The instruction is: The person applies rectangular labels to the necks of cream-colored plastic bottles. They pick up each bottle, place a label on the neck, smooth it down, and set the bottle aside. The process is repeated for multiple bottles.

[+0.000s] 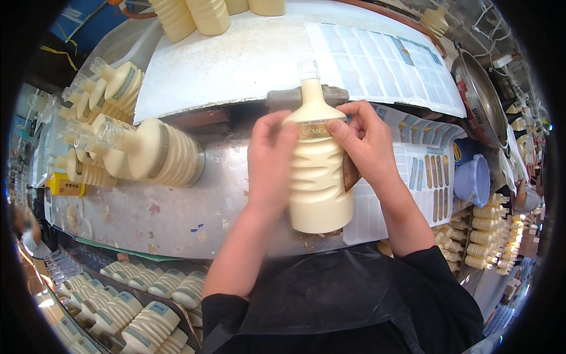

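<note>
A cream-coloured bottle (320, 203) with wavy ribbed sides and a clear neck lies in front of me, its neck pointing away. Its upper end rests at a brown block (336, 96). Across its shoulder runs a brown-gold label strip (314, 131). My right hand (368, 138) grips the bottle's right side, the thumb pressed on the label's right end and the fingers curled behind the shoulder. Beside the bottle's left shoulder is my left hand (272, 156), smeared by motion, so its fingers do not show clearly.
Label sheets (421, 192) lie to the right, near a lilac bucket (471, 180). Several labelled bottles (168, 153) stand on the left of the metal table (153, 215). A raised white board (236, 65) spans the far side. Crates of bottles (150, 324) sit at lower left.
</note>
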